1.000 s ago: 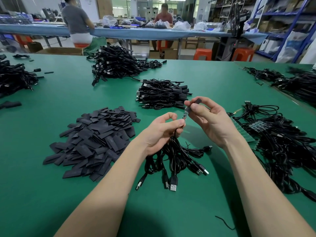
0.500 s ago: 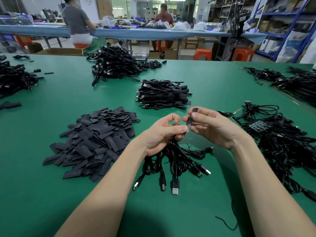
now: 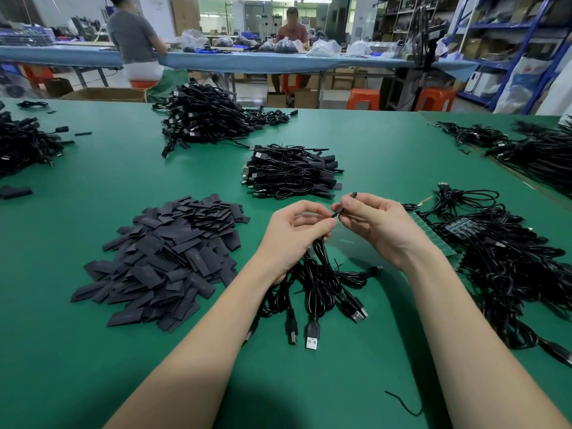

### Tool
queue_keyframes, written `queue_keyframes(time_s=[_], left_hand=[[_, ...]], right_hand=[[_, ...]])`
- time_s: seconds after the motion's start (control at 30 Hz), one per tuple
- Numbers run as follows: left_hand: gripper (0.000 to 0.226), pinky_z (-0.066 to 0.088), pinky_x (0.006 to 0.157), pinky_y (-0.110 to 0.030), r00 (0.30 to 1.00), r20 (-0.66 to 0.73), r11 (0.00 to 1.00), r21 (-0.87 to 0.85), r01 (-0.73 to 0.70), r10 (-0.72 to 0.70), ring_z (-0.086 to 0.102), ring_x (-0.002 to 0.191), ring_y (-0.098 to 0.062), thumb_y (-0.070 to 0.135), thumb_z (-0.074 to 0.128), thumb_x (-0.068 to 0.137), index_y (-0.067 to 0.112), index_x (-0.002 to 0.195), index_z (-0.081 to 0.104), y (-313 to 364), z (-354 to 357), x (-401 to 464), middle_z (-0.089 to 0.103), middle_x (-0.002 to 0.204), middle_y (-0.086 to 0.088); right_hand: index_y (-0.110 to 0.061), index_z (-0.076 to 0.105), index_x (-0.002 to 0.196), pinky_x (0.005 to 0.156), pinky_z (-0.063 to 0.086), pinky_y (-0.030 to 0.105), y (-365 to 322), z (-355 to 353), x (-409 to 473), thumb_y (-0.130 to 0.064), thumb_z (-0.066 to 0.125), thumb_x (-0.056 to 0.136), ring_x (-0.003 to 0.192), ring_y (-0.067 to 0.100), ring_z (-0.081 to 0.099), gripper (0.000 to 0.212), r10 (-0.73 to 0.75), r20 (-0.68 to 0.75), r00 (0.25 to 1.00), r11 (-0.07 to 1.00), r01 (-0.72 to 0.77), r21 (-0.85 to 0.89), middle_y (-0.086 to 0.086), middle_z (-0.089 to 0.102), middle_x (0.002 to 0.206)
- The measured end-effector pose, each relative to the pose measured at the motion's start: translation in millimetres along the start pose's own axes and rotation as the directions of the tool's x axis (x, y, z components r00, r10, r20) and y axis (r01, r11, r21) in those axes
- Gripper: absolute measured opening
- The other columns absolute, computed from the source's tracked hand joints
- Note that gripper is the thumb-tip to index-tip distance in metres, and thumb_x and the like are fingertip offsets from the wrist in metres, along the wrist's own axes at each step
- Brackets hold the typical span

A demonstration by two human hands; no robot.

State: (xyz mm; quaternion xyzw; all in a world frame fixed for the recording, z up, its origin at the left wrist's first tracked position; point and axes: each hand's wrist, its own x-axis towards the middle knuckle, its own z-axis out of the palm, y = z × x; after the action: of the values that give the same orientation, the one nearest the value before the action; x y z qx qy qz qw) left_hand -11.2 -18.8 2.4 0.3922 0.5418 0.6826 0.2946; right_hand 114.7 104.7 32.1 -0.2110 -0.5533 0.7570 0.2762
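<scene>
The left hand [image 3: 297,235] is curled around a bundle of thin black USB cables [image 3: 318,283], with thumb and forefinger pinched together at its top. The loops and the silver-tipped USB plugs [image 3: 312,335] trail down onto the green table mat [image 3: 387,156] under the wrist. The right hand [image 3: 382,227] pinches a short black heat-shrink sleeve [image 3: 346,205] between thumb and forefinger, the remaining fingers loosely curled behind it.

The sleeve hangs in the air between the two hands, above the bundle. Its long axis slants from upper right, where the free end pokes out past the right forefinger, down to lower left. There the other end sits right at the left fingertips, touching them or very nearly. The cable end the left fingers present is hidden behind those fingertips, so I cannot tell whether it has entered the sleeve's mouth.

The coming move looks like a slide along that slant. The right hand would push the sleeve down and leftward over the wire end while the left hand holds the wire steady. That works only if the wire tip lines up with the sleeve's axis, and the left hand, being right at the tip, is the one to correct any angle.

A heap of flat black sleeve pieces [image 3: 167,258] lies left of the left forearm, within easy reach. A neat stack of black cables [image 3: 291,173] sits just beyond the hands, and a tangle of black cables with small circuit boards [image 3: 495,258] spreads to the right of the right forearm
</scene>
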Motion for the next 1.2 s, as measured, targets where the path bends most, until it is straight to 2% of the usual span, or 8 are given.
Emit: queue_keyframes(time_s=[0.13,0.27,0.5,0.67,0.9,0.97,1.07,1.2], left_hand=[[0.011,0.054,0.069,-0.018,0.999,-0.045,0.998,0.060,-0.025,0.028,0.070,0.070,-0.010,0.003,0.080,0.082,0.010,0.088,0.074,-1,0,0,0.075,0.077,-0.001],[0.010,0.054,0.069,-0.018,0.998,-0.052,0.996,0.083,-0.024,0.029,0.071,0.070,-0.011,0.004,0.081,0.081,0.010,0.086,0.075,0,0,-1,0.076,0.078,-0.002],[0.009,0.054,0.068,-0.017,0.999,-0.038,0.998,0.058,-0.022,0.024,0.069,0.066,-0.011,0.003,0.081,0.080,0.009,0.083,0.076,2,0,-3,0.076,0.075,-0.004],[0.015,0.055,0.070,-0.019,0.999,-0.017,0.999,0.038,-0.039,0.039,0.070,0.070,-0.013,0.005,0.083,0.079,0.018,0.078,0.077,2,-1,-4,0.076,0.078,-0.008],[0.016,0.056,0.071,-0.023,0.999,-0.036,1.000,-0.022,-0.011,0.010,0.071,0.070,-0.018,0.002,0.082,0.079,0.013,0.085,0.072,0,0,-2,0.076,0.080,-0.012],[0.017,0.056,0.072,-0.023,0.999,-0.040,0.998,-0.055,-0.005,0.002,0.072,0.070,-0.018,0.000,0.081,0.079,0.011,0.088,0.071,0,0,-2,0.076,0.082,-0.013],[0.018,0.056,0.075,-0.023,0.999,-0.045,0.998,-0.056,0.006,-0.008,0.073,0.072,-0.017,-0.001,0.080,0.079,0.009,0.090,0.070,0,0,-1,0.077,0.083,-0.010],[0.016,0.056,0.079,-0.025,0.998,-0.067,0.999,-0.046,0.018,-0.021,0.072,0.073,-0.018,0.001,0.080,0.080,0.008,0.090,0.070,-2,-2,0,0.076,0.080,-0.011]], right_hand=[[0.001,0.072,0.091,0.073,0.056,0.016,5,2,2,-0.011,0.075,0.082,0.079,0.014,0.070,0.015,-0.009,-0.047,0.999,1.000,0.010,0.004,0.012,0.076,0.088],[0.001,0.072,0.091,0.074,0.056,0.016,9,2,2,-0.015,0.077,0.076,0.080,0.013,0.071,0.023,-0.015,-0.056,0.998,1.000,0.016,0.016,0.011,0.076,0.088],[-0.002,0.074,0.091,0.073,0.056,0.016,10,-1,1,-0.017,0.078,0.075,0.083,0.014,0.072,0.023,0.005,-0.002,1.000,0.999,-0.005,0.046,0.012,0.076,0.091],[-0.006,0.076,0.086,0.075,0.057,0.017,10,0,-1,-0.017,0.078,0.074,0.085,0.015,0.072,0.016,0.035,0.049,0.998,0.998,-0.037,0.045,0.013,0.076,0.095],[-0.011,0.078,0.084,0.075,0.056,0.019,11,3,-4,-0.023,0.080,0.075,0.082,0.015,0.070,0.015,0.055,0.074,0.996,0.998,-0.056,0.007,0.011,0.076,0.094],[-0.012,0.077,0.091,0.072,0.056,0.019,12,6,-4,-0.025,0.081,0.074,0.081,0.017,0.068,0.022,0.029,0.029,0.999,0.999,-0.030,0.028,0.010,0.076,0.092],[-0.012,0.070,0.114,0.075,0.057,0.023,14,12,-3,-0.023,0.080,0.076,0.083,0.020,0.071,0.041,-0.055,-0.046,0.997,0.998,0.056,0.034,0.015,0.077,0.095],[-0.012,0.072,0.114,0.079,0.058,0.026,17,18,-3,-0.012,0.079,0.082,0.085,0.024,0.070,0.032,-0.124,-0.086,0.989,0.991,0.127,0.030,0.020,0.076,0.100]])
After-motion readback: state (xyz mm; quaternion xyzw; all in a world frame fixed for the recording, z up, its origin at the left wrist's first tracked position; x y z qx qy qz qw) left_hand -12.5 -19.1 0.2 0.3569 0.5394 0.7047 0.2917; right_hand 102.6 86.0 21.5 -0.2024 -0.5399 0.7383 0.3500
